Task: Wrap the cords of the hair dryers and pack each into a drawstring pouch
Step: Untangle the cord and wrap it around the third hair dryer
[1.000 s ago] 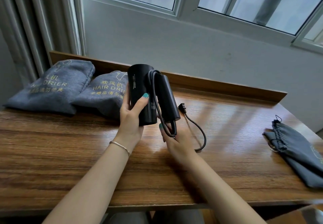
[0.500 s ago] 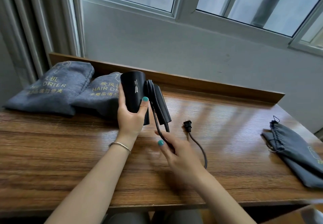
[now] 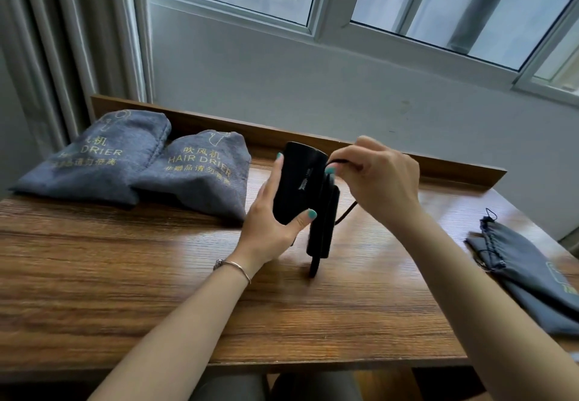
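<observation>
Our left hand (image 3: 266, 228) grips the upright hair dryer (image 3: 297, 184) above the table (image 3: 125, 275); our right hand (image 3: 376, 178) pinches its cord (image 3: 336, 161) at the top.

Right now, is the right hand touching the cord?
Touching. Head view: right hand pinches the cord above the hair dryer.

wooden table (image 3: 125, 275) under a window (image 3: 438, 2), grey curtain (image 3: 47, 40) at left

Hotel-type rm: labelled dryer pouches (image 3: 200, 172), desk (image 3: 156, 275) by window (image 3: 438, 2).
</observation>
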### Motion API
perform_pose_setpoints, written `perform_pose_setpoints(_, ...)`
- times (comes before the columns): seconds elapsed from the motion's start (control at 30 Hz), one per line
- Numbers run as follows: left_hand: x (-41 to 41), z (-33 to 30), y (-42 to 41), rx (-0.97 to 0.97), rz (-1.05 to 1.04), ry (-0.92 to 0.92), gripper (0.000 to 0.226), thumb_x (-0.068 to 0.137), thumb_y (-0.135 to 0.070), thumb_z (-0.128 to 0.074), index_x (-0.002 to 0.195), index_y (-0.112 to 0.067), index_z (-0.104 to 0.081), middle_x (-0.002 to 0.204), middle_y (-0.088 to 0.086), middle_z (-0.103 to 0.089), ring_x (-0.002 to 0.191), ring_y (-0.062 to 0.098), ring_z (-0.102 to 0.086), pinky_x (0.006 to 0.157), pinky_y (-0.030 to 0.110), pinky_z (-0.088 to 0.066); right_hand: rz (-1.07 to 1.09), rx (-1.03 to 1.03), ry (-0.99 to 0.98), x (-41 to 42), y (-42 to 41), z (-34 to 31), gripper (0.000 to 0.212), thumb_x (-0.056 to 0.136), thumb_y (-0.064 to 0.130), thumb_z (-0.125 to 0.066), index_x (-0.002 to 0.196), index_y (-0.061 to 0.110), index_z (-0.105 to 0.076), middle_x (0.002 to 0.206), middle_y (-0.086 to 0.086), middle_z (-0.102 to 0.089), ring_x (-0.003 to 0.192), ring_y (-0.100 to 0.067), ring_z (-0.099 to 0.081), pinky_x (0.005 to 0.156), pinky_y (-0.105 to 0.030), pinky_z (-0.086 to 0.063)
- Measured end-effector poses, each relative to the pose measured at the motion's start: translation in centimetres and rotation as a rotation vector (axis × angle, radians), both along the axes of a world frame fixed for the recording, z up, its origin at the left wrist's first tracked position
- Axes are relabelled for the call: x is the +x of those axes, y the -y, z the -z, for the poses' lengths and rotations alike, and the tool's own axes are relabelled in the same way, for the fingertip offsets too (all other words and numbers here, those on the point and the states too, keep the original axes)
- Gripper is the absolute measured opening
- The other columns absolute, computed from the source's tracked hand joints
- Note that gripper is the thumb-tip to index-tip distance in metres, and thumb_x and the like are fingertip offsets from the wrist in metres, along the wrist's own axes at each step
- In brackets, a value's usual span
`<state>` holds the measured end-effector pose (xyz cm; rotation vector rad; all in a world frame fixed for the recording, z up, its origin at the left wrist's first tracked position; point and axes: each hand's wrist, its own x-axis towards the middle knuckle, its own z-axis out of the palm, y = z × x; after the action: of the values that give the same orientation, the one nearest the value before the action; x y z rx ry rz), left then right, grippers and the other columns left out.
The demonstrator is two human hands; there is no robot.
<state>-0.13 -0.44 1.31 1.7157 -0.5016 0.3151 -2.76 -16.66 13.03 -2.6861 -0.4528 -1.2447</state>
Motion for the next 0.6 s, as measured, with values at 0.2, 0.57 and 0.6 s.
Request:
perform_pose_setpoints(0.2,-0.9,-0.3,0.0,-0.113,0.162,-0.052,0.092,0.085,-0.016,-0.074,0.155,-0.03,-0.016,0.143,-0.008,-0.048,0.129,0.005,-0.049,0.1,0.018,-0.045,0.052,0.367,-0.111,1.6,1.0,-1.0,0.01,0.071,0.052,-0.075,0.068,0.047,-0.066,0.077,0.017,-0.061,0.074,-0.004,-0.058,0.057,-0.025,-0.039)
perform_pose_setpoints(0.57,-1.2,-1.0,-0.2,-0.202,0.203,-0.066,0.089,0.086,-0.012,-0.072,0.153,-0.029,-0.017,0.141,-0.002,-0.051,0.127,0.01,-0.052,0.096,0.021,-0.048,-0.012,0.782,-0.3,2.8,3.5,1.0,0.05,0.044,0.079,-0.074,0.07,0.037,-0.072,0.073,0.008,-0.071,0.077,-0.017,-0.067,0.077,-0.052,-0.053)
perform_pose_setpoints(0.6,-1.2,-1.0,-0.3,-0.201,0.21,-0.066,0.089,0.086,-0.013,-0.073,0.153,-0.029,-0.018,0.141,-0.001,-0.051,0.127,0.011,-0.052,0.098,0.023,-0.049,-0.027,0.786,-0.307,2.8,3.8,1.3,0.049,0.046,0.079,-0.074,0.07,0.036,-0.072,0.073,0.008,-0.071,0.078,-0.018,-0.067,0.078,-0.051,-0.052)
